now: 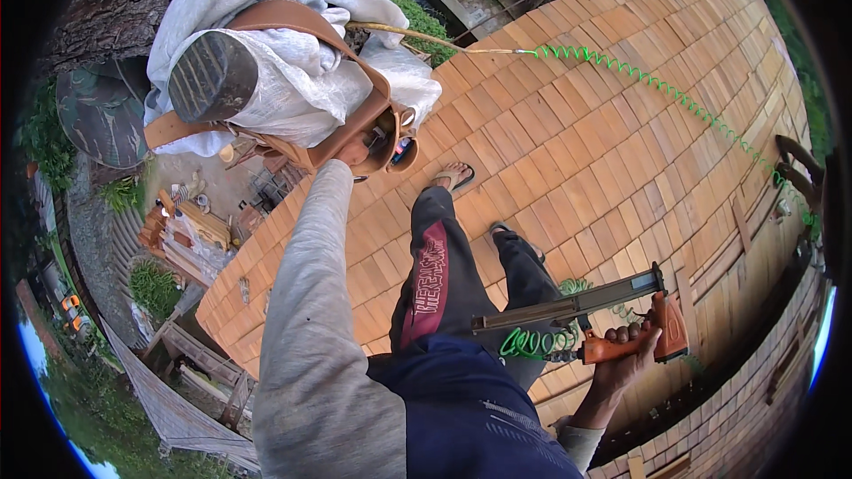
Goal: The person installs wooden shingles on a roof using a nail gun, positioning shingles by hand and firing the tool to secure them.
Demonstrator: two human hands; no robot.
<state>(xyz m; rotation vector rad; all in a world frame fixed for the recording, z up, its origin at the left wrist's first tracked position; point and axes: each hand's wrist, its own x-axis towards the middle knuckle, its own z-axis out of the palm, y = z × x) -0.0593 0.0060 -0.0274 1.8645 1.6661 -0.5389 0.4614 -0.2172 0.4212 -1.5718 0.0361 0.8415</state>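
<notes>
Up on the wooden-shingle roof, head view, and the two hands are working well apart! Off to the front-left, the left hand is at the mouth of the brown leather tool pouch, its arm at full stretch, fingers lost behind the rim; whether they grip anything, I cannot tell. The pouch is strapped against a bundle of white cloth, opening facing the person.

Now across to the right, low and close to the body: the right hand has its fingers wrapped firmly round the handle of the orange nail gun. Look at that long axis! The slim magazine lies crosswise, tail pointing left, rising slightly toward the nose at the right end. Green coiled hose bunches by the handle's left end.

Here's the relation that seems to count: pouch and nail gun sit on opposite sides, legs between them in view. The left hand is plainly nearer the pouch, right at it; the nail gun lies rightward and back toward the body from there, within the right hand's own grasp.
</notes>
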